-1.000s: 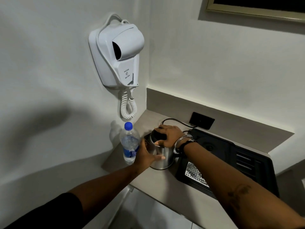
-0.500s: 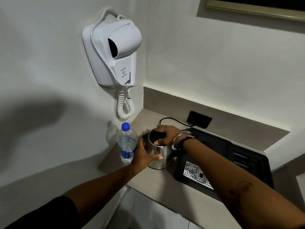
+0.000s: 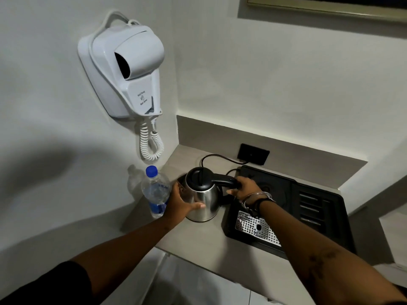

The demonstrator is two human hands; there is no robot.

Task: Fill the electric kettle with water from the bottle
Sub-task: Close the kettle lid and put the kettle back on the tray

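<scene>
A steel electric kettle (image 3: pixel 206 200) with a black lid, closed, stands on the grey counter (image 3: pixel 204 241) in the corner. My left hand (image 3: pixel 181 202) wraps around its left side. My right hand (image 3: pixel 244 188) grips the black handle on its right. A clear water bottle (image 3: pixel 155 192) with a blue cap and blue label stands upright just left of the kettle, behind my left hand, cap on.
A black tray (image 3: pixel 308 208) with a perforated metal drip grate (image 3: pixel 255 227) lies right of the kettle. A black cord runs from a wall socket (image 3: pixel 253 154) behind. A white wall-mounted hair dryer (image 3: pixel 125 71) with a coiled cord hangs above the bottle.
My right hand has moved off the kettle's lid to its handle, leaving the lid in view. My left hand stays on the kettle's side. The camera view shifted slightly.
</scene>
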